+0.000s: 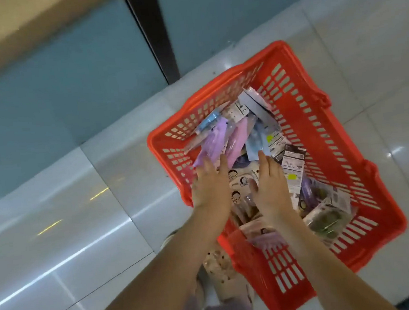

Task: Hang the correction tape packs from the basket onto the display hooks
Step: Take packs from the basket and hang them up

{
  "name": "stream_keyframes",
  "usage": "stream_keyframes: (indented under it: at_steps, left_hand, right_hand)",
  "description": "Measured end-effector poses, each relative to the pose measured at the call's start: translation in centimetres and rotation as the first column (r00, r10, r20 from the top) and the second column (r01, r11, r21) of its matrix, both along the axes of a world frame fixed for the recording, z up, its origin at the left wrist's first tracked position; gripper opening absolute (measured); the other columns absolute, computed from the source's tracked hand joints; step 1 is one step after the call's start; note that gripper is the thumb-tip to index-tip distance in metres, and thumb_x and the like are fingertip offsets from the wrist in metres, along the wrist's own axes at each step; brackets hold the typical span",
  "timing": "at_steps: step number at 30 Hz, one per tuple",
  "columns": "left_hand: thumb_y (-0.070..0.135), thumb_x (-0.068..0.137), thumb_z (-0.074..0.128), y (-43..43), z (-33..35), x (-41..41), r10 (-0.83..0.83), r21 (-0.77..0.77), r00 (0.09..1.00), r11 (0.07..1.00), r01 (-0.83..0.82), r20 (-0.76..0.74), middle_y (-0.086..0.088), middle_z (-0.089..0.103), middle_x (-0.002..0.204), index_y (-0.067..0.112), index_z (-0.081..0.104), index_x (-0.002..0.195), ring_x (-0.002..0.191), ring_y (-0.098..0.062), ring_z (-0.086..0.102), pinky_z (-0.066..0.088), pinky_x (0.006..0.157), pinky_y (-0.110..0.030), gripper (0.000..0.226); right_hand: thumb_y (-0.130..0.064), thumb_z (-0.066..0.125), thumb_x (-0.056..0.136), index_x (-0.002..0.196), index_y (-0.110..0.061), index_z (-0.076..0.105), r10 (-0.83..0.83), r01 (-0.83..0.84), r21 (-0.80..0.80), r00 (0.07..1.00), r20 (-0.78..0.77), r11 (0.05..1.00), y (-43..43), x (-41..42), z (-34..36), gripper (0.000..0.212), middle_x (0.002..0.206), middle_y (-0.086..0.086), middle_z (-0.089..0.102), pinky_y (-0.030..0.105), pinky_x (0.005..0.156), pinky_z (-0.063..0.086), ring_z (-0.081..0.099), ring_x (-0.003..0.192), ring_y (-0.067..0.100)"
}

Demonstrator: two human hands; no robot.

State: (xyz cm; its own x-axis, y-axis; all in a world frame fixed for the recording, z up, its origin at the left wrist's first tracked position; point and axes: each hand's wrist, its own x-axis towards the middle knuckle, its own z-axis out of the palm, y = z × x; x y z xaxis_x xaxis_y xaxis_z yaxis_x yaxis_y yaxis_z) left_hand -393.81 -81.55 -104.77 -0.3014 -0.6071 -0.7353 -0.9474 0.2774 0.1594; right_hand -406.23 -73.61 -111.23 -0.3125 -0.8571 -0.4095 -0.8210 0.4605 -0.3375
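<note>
Both hands, left hand [210, 183] and right hand [268, 183], reach flat-fingered and empty into the red slatted plastic basket [335, 147] on the floor, over pastel correction tape packs [222, 140]. No hooks show; hanging seems barely begun.

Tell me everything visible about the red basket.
The basket is red plastic, rectangular, with slotted walls and handles folded down along its rim. It stands upright on a pale tiled floor, holding a loose heap of packs. The left hand and right hand reach into it, fingers straight, over its near rim.
</note>
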Motion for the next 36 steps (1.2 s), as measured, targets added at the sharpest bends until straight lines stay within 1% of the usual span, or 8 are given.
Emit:
stream_keyframes:
  at_steps: [7,15,18,20,26,29,32,36]
  left_hand:
    - [0.020,0.099,0.054,-2.5,-9.4,-2.3,0.171,0.130,0.981,0.975,-0.182,0.092,-0.022,-0.011,0.159,0.030,-0.020,0.151,0.147,-0.044,0.001,0.019,0.117,-0.052,0.091]
    - [0.008,0.093,0.062,-0.9,-7.1,-4.5,0.287,0.038,0.956,0.957,-0.289,0.056,-0.025,0.025,0.147,0.020,-0.006,0.154,0.132,-0.038,0.038,0.042,0.102,-0.042,0.093]
    - [0.012,0.089,0.068,0.1,-2.5,-3.8,0.526,0.191,0.850,0.837,-0.513,-0.019,-0.025,0.027,0.147,0.003,0.010,0.151,0.133,-0.038,0.037,0.039,0.102,-0.039,0.085]
    - [0.022,0.084,0.074,0.7,0.7,-2.7,0.630,0.301,0.777,0.740,-0.602,0.004,-0.020,0.041,0.137,-0.002,0.035,0.138,0.123,-0.034,0.048,0.044,0.085,-0.034,0.071]
    - [0.026,0.075,0.082,0.8,14.5,-2.5,0.854,0.550,0.519,0.455,-0.701,-0.045,0.000,0.054,0.087,0.013,0.050,0.098,0.071,-0.012,0.052,0.037,0.053,-0.022,0.042]
    - [0.039,0.066,0.084,-0.3,23.9,-3.7,0.838,0.698,0.542,0.426,-0.576,-0.064,0.000,0.063,0.085,0.009,0.060,0.104,0.077,-0.012,0.060,0.050,0.066,-0.027,0.054]
    - [0.036,0.057,0.083,-1.8,31.1,-3.6,0.846,0.768,0.467,0.472,-0.433,-0.256,-0.011,0.071,0.114,0.007,0.063,0.120,0.109,-0.030,0.065,0.048,0.101,-0.048,0.072]
    - [0.034,0.067,0.080,-3.8,41.5,-2.1,0.863,0.732,0.272,0.506,-0.457,-0.426,-0.016,0.070,0.107,0.001,0.062,0.115,0.098,-0.029,0.065,0.048,0.090,-0.047,0.060]
  right_hand:
    - [-0.016,0.065,0.088,0.149,-0.005,0.028,-0.177,0.180,-0.065,0.983,0.052,0.981,-3.5,-2.5,-7.2,0.072,0.141,0.026,0.039,0.049,0.108,0.030,0.035,0.130,0.041]
    - [0.013,0.056,0.081,0.147,-0.003,0.033,-0.381,0.384,-0.019,0.919,0.099,0.923,-2.1,-2.5,-3.7,0.072,0.138,0.022,0.045,0.039,0.103,0.032,0.035,0.128,0.036]
    - [0.011,0.050,0.086,0.140,-0.002,0.043,-0.512,0.514,0.046,0.835,0.201,0.856,-0.2,-2.1,0.1,0.057,0.126,0.022,0.053,0.041,0.098,0.041,0.046,0.120,0.037]
    - [0.005,0.048,0.090,0.135,-0.005,0.050,-0.639,0.624,0.146,0.729,0.246,0.768,1.5,-1.9,4.2,0.046,0.119,0.018,0.059,0.031,0.086,0.043,0.055,0.113,0.034]
    - [0.006,0.048,0.093,0.134,-0.021,0.052,-0.713,0.797,0.101,0.466,0.524,0.595,3.2,-1.5,21.5,0.050,0.105,-0.001,0.063,0.025,0.075,0.044,0.057,0.082,0.009]
    - [0.004,0.050,0.094,0.131,-0.033,0.047,-0.556,0.733,-0.044,0.552,0.622,0.679,1.5,-1.6,31.2,0.052,0.104,-0.014,0.060,0.026,0.087,0.048,0.060,0.092,0.009]
    - [-0.014,0.046,0.088,0.142,-0.023,0.042,-0.372,0.579,-0.209,0.719,0.587,0.788,-0.6,-2.0,39.0,0.055,0.126,0.003,0.058,0.032,0.101,0.043,0.054,0.115,0.020]
    - [-0.011,0.043,0.086,0.145,-0.021,0.039,-0.162,0.361,-0.393,0.875,0.456,0.846,-3.9,-2.0,48.2,0.059,0.107,0.001,0.051,0.020,0.086,0.032,0.043,0.099,0.014]
